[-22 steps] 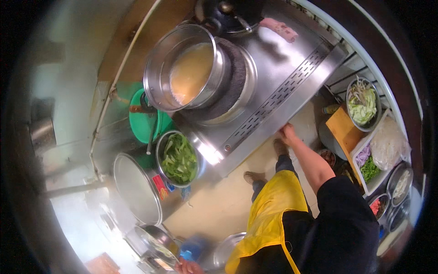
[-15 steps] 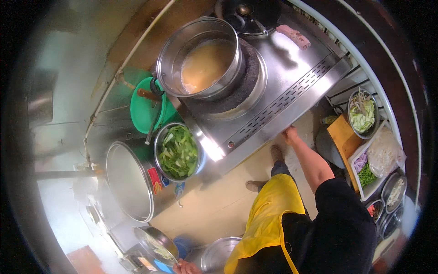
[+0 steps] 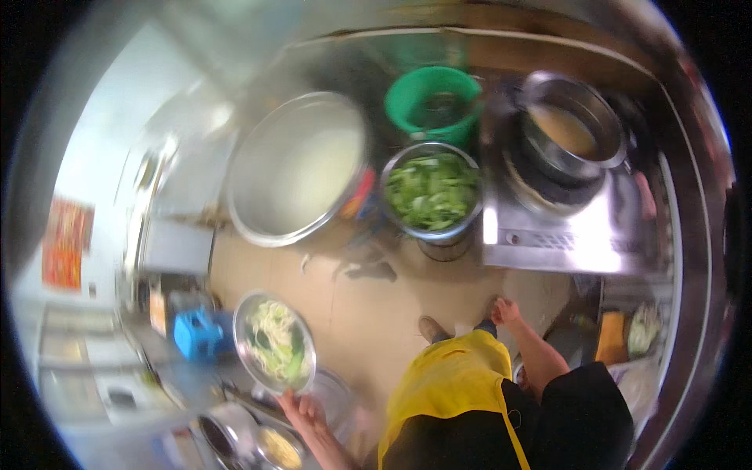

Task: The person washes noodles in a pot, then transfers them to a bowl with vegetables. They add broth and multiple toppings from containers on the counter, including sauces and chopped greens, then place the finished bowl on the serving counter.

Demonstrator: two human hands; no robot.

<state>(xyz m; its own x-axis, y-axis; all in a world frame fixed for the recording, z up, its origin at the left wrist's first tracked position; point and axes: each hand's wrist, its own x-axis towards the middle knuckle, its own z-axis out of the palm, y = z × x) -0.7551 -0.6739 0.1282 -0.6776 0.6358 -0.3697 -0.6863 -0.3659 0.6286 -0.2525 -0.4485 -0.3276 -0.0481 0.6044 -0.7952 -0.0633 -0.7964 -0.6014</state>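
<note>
My left hand (image 3: 305, 411) grips the near rim of a shallow metal bowl (image 3: 244, 348), holding it out at the lower left. Pale noodles (image 3: 271, 337) and green leaves (image 3: 297, 358) lie inside the bowl. My right hand (image 3: 505, 310) hangs below the front edge of the steel stove (image 3: 548, 252), apart from it. Its fingers look loosely curled, with nothing seen in them, though motion blurs them. On the stove a steel pot (image 3: 565, 166) holds a cloudy tan liquid (image 3: 562, 131).
A large steel vat (image 3: 258, 227) stands left of a basin of cut greens (image 3: 433, 192). Behind that basin is a green bucket (image 3: 403, 98). A blue plastic container (image 3: 197, 335) sits left of the held bowl. Other pans and a dish of yellowish food (image 3: 280, 449) are below it.
The view has turned left, so the stove now appears at the right. My left hand and the noodle bowl have come fully into view. My right hand has left the stove's edge.
</note>
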